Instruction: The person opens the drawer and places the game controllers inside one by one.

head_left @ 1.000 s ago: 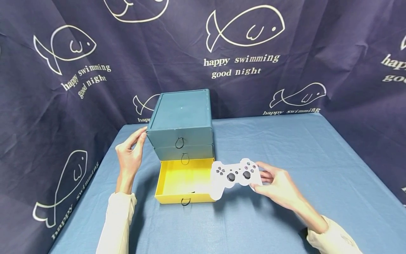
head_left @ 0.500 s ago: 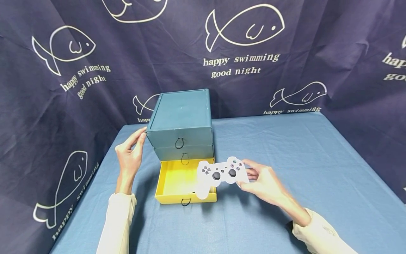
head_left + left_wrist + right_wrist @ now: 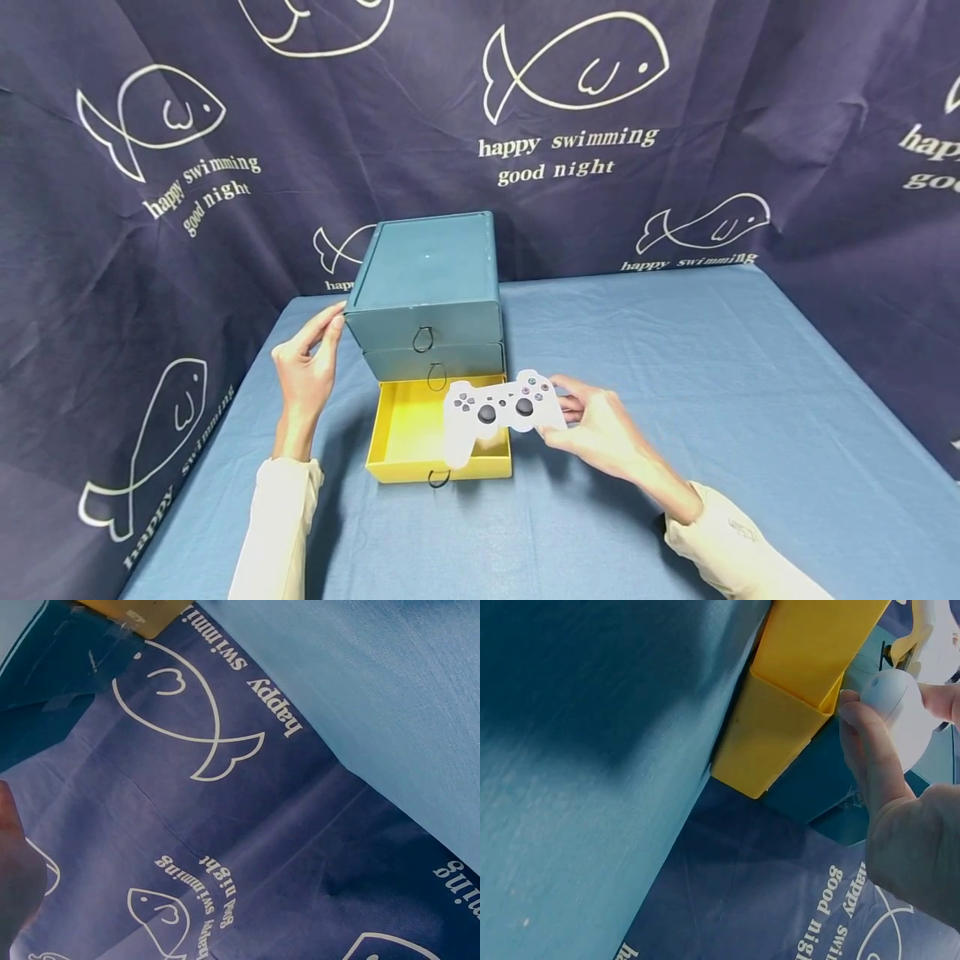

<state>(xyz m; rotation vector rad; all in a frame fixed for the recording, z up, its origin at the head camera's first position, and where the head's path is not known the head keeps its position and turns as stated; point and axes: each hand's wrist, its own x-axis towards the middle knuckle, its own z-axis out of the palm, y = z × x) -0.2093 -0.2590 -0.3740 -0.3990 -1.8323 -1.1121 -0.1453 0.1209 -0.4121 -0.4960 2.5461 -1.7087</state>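
Observation:
In the head view my right hand (image 3: 603, 433) grips the right handle of a white game controller (image 3: 471, 417), thumb on the near side and fingers behind. The controller hangs over the pulled-out yellow bottom drawer (image 3: 397, 425), covering its right part. Its grip end (image 3: 900, 724) shows between my fingers in the right wrist view. With fairly straight fingertips, my left hand (image 3: 306, 360) touches the upper left front corner of the teal drawer cabinet (image 3: 427, 262). Only a dark sliver of that hand enters the left wrist view, beside the cabinet side (image 3: 52, 667).
Two teal drawers (image 3: 390, 327) above the yellow one are closed, with black loop pulls (image 3: 423, 338). A blue cloth (image 3: 637, 350) covers the table. Dark blue fabric (image 3: 420, 108) printed with fish stands behind and at both sides.
My right hand has carried the controller leftward, from the drawer's right edge to above the drawer. My left hand has stayed at the cabinet corner.

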